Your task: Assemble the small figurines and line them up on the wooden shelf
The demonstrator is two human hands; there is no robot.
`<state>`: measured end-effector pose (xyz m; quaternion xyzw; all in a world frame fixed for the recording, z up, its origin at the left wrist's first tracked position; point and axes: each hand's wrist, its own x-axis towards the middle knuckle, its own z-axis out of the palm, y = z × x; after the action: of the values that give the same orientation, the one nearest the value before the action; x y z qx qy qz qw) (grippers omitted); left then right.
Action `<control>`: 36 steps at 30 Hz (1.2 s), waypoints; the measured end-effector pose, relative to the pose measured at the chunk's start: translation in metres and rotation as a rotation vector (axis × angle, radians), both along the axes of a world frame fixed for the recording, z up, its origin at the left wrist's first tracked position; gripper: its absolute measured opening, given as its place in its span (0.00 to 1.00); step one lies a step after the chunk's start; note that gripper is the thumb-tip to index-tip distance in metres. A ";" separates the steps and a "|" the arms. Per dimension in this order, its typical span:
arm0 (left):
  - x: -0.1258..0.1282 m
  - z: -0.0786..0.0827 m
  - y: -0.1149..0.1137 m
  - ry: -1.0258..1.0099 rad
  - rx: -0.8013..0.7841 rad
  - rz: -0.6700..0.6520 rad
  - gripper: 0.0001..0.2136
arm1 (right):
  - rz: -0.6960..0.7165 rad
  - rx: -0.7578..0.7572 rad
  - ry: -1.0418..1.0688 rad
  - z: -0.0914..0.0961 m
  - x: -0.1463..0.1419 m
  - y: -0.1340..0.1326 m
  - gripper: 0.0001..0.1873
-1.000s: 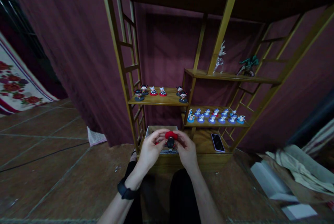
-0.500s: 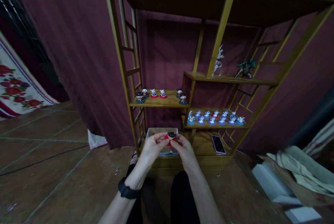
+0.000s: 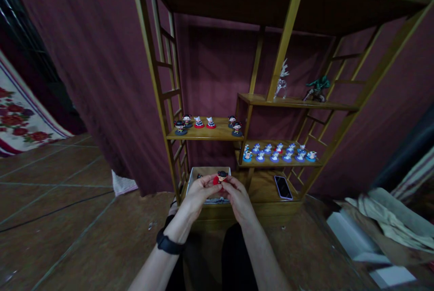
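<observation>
Between my two hands is a small figurine (image 3: pixel 222 177) with black hair and a red body. My left hand (image 3: pixel 200 192), with a dark band on its wrist, grips it from the left, and my right hand (image 3: pixel 236 194) pinches it from the right. Its lower part is hidden by my fingers and thumbs. Just behind the hands stands an open white box (image 3: pixel 194 177), mostly covered by them, with something dark inside. Above it, on the left shelf (image 3: pixel 217 133), are several black-haired figurines (image 3: pixel 180 128) and two white-and-red ones (image 3: pixel 210 123).
The wooden display rack (image 3: pixel 159 101) rises in front of me. Several blue-and-white figurines (image 3: pixel 274 156) stand on its lower right shelf. A phone (image 3: pixel 283 187) lies on the bottom board. Higher up are a clear deer figurine (image 3: pixel 281 84) and a green figure (image 3: pixel 318 88). White boxes (image 3: pixel 354 237) sit on the floor at right.
The figurine has tilted slightly in my fingers, with more of its red part showing. My hands remain nearly in place, and the view has shifted a little.
</observation>
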<state>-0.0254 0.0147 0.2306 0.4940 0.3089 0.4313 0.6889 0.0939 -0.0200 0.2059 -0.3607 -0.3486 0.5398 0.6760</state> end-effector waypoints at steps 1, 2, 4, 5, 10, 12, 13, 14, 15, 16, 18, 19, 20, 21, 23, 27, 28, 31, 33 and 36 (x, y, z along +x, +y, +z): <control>0.000 -0.002 0.002 -0.007 0.009 -0.011 0.24 | 0.012 0.007 0.011 0.001 0.000 0.000 0.15; 0.000 -0.004 0.004 -0.008 0.016 -0.014 0.25 | 0.021 0.013 0.019 0.002 0.000 0.000 0.16; -0.001 -0.007 0.008 0.006 0.023 -0.011 0.27 | 0.046 0.023 0.023 0.004 0.001 -0.001 0.16; -0.001 -0.009 0.010 0.013 0.025 -0.010 0.28 | 0.060 0.027 0.023 0.005 0.002 -0.002 0.16; 0.001 -0.014 0.017 0.028 0.016 0.007 0.30 | 0.091 0.052 0.029 0.011 0.004 -0.003 0.15; 0.002 -0.013 0.019 0.041 0.025 0.033 0.30 | 0.106 0.081 0.028 0.013 0.004 -0.003 0.16; 0.003 -0.011 0.019 0.046 0.038 0.049 0.30 | 0.111 0.094 0.025 0.013 0.004 -0.003 0.17; 0.003 -0.009 0.018 0.054 0.056 0.061 0.29 | 0.112 0.102 0.019 0.014 0.004 -0.002 0.18; 0.003 -0.006 0.018 0.063 0.079 0.069 0.29 | 0.108 0.102 0.013 0.014 0.004 -0.001 0.19; 0.003 -0.002 0.017 0.073 0.103 0.071 0.27 | 0.100 0.097 0.008 0.015 0.004 0.000 0.19; 0.003 0.006 0.016 0.089 0.142 0.056 0.24 | 0.074 0.081 0.013 0.015 0.004 0.002 0.20; 0.003 0.010 0.015 0.097 0.150 0.044 0.23 | 0.063 0.075 0.020 0.016 0.004 0.004 0.21; 0.003 0.013 0.015 0.103 0.149 0.031 0.22 | 0.059 0.073 0.027 0.016 0.005 0.005 0.21; 0.003 0.016 0.016 0.108 0.145 0.018 0.21 | 0.057 0.074 0.033 0.017 0.005 0.006 0.21; 0.003 0.019 0.019 0.121 0.145 0.009 0.20 | 0.064 0.082 0.037 0.019 0.005 0.009 0.22; 0.002 0.023 0.028 0.160 0.181 0.039 0.18 | 0.066 0.087 0.050 0.024 0.006 0.012 0.22; 0.002 0.026 0.031 0.173 0.194 0.047 0.18 | 0.068 0.084 0.049 0.023 0.007 0.013 0.23; 0.000 0.040 0.043 0.184 0.253 0.109 0.18 | 0.040 0.050 0.003 0.007 0.010 0.018 0.23; 0.000 0.054 0.055 0.178 0.316 0.171 0.19 | -0.011 -0.011 -0.107 -0.015 0.013 0.023 0.21; 0.006 0.078 0.080 0.209 0.461 0.220 0.18 | -0.112 -0.086 -0.392 -0.062 0.018 0.030 0.16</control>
<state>-0.0196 0.0943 0.3083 0.6428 0.3238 0.5092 0.4718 0.1115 0.0097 0.1438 -0.5062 -0.4297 0.4349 0.6082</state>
